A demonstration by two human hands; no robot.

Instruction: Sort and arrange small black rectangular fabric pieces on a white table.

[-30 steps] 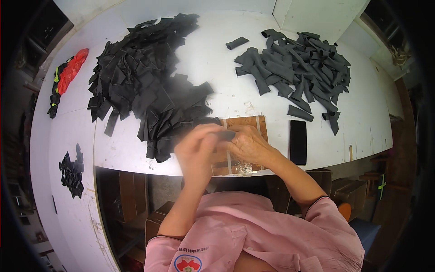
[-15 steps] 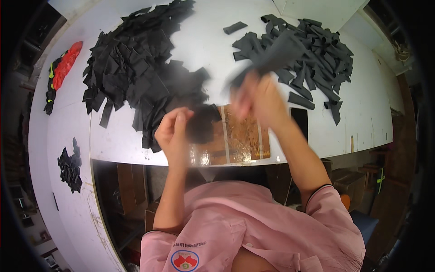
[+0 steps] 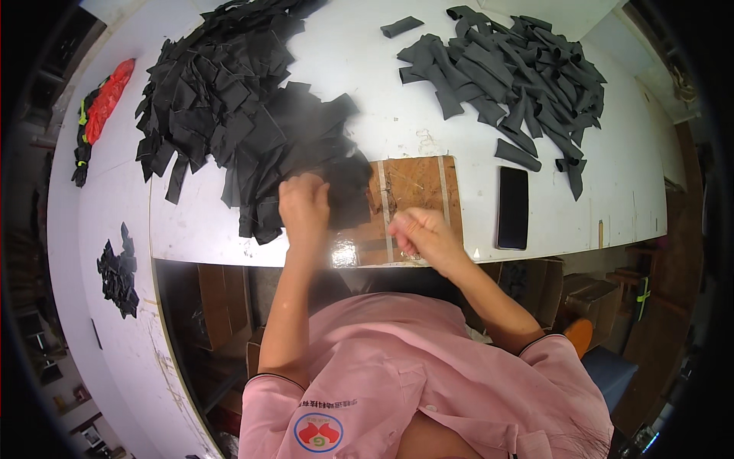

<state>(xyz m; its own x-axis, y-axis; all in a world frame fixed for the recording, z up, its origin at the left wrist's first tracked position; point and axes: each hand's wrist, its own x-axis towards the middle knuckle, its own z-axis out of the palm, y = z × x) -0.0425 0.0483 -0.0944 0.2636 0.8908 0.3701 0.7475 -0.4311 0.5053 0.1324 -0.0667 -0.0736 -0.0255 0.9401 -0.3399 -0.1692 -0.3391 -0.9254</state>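
At the near right edge of a large heap of flat black fabric pieces (image 3: 222,115), my left hand (image 3: 304,208) has its fingers curled on a black fabric piece (image 3: 352,203), which sticks out to the right over the board. My right hand (image 3: 428,236) is closed above the brown board (image 3: 417,180) with pale strips, apart from the fabric. Whatever its fingers may hold is hidden. Dark grey fabric tubes (image 3: 489,73) lie piled at the far right of the white table (image 3: 367,84).
Right of the board lies a black phone (image 3: 512,208), with a single fabric tube (image 3: 518,154) beyond it. On the left side are a red plastic bundle (image 3: 108,99) and a small heap of black scraps (image 3: 118,275). Cardboard boxes (image 3: 589,306) stand below the table edge.
My right hand has come back from the tube pile to the board, and the blurred dark tube beside it is gone from it. My left hand has shifted slightly farther into the fabric.
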